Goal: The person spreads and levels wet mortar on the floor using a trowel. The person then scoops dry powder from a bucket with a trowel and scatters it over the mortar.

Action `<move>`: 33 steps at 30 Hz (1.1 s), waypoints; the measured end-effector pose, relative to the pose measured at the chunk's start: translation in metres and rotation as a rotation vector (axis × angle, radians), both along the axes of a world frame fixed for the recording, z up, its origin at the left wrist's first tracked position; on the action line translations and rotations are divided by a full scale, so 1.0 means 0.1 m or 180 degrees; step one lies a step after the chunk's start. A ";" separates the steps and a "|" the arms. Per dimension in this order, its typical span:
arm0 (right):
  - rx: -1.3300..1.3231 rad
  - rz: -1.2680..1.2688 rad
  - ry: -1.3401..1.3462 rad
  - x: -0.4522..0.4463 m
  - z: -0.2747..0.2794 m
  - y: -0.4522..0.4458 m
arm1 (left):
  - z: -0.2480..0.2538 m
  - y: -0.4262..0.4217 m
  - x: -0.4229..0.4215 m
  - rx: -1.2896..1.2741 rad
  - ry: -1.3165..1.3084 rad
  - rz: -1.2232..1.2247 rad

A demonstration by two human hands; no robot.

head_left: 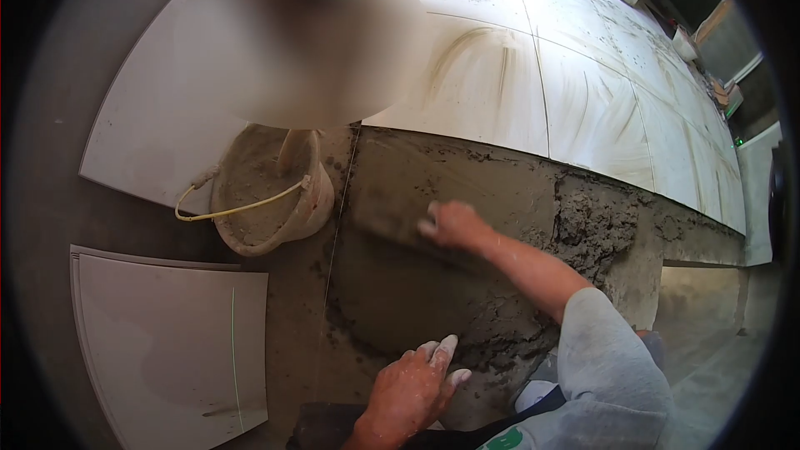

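Observation:
Wet grey mortar (400, 300) covers the floor in front of me, smooth on the left and lumpy along the near edge. My right hand (454, 223) is closed around a flat trowel (387, 215), which is smeared by motion and lies low over the mortar; its handle is mostly hidden by the fingers. Close to my body, my left hand (412, 387) hovers near the mortar's front edge. It holds nothing, its dusty fingers stretched out and the thumb apart.
A mortar-filled bucket (321, 192) with a yellow handle stands left of the bed, a tool sticking out. White tiles (583, 112) border the far side. More tiles (167, 342) are stacked at lower left, crossed by a green line. Rough mortar clumps (596, 225) lie right.

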State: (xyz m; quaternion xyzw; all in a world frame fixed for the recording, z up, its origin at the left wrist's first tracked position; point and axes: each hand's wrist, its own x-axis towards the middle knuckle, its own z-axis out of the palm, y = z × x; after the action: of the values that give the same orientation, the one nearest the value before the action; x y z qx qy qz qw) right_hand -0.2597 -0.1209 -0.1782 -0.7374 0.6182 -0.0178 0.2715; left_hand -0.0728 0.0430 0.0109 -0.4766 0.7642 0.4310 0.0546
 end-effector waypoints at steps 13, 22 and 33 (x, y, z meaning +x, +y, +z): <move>0.0023 -0.0156 0.0276 0.16 0.00 -1.15 | -0.04 0.02 0.00 -0.0414 0.0185 -0.0006; 0.0104 -0.0195 0.0588 0.11 0.06 -1.40 | -0.04 -0.01 0.01 -0.0210 0.0093 -0.0067; 0.0362 -0.0181 0.0847 -0.63 0.07 -1.11 | 0.02 -0.13 -0.12 0.0124 -0.0038 -0.0042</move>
State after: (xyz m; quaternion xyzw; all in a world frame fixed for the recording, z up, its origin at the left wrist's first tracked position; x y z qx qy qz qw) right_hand -0.3225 -0.2323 -0.1715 -0.6989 0.6694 0.1075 0.2279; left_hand -0.0843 0.0296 0.0131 -0.4730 0.7585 0.4426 0.0713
